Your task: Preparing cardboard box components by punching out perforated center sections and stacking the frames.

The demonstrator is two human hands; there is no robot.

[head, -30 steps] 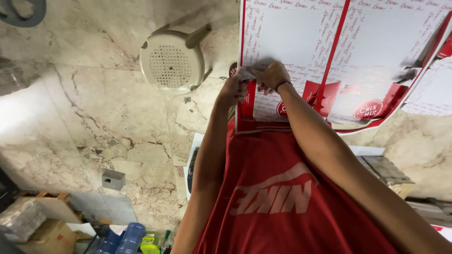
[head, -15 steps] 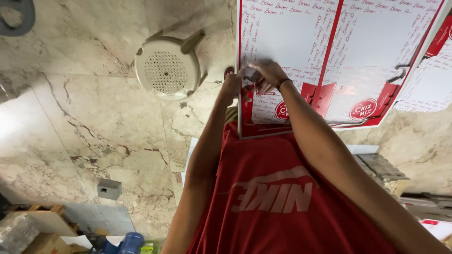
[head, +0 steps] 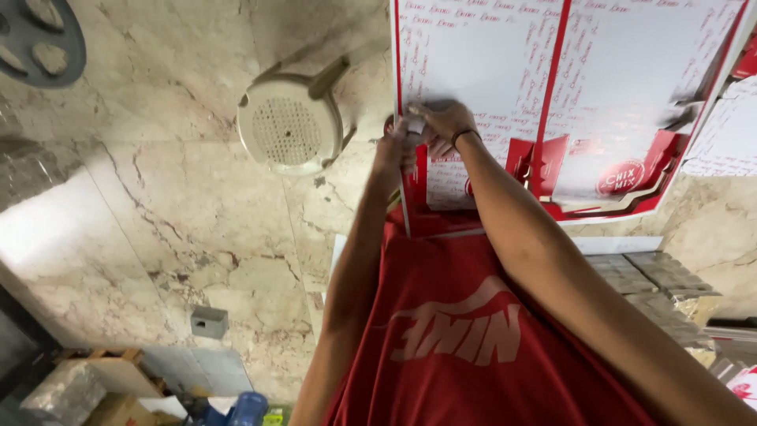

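A stack of flat white carton sheets with red borders and print point(head: 489, 71) lies on the marble floor ahead of me. Both arms reach out over my red shirt point(head: 465, 339) to the sheet's near left part. My left hand point(head: 392, 146) and my right hand point(head: 441, 122), which has a dark band at the wrist, meet there. Their fingers are closed together on a small white fold of the sheet by its red edge strip point(head: 415, 166). What lies under the fingers is hidden.
A cream plastic stool point(head: 288, 126) stands just left of the hands. More printed sheets point(head: 725, 134) lie at the right, above a stack of grey trays point(head: 670, 292). A dark round object point(head: 39, 39) is top left. A small grey box point(head: 209, 322), cardboard boxes point(head: 79, 390) and a blue bottle point(head: 248, 406) sit bottom left.
My view has shifted, so the stool and sheets sit lower and further left. Both hands stay together on the same spot of the sheet, now slightly further onto it.
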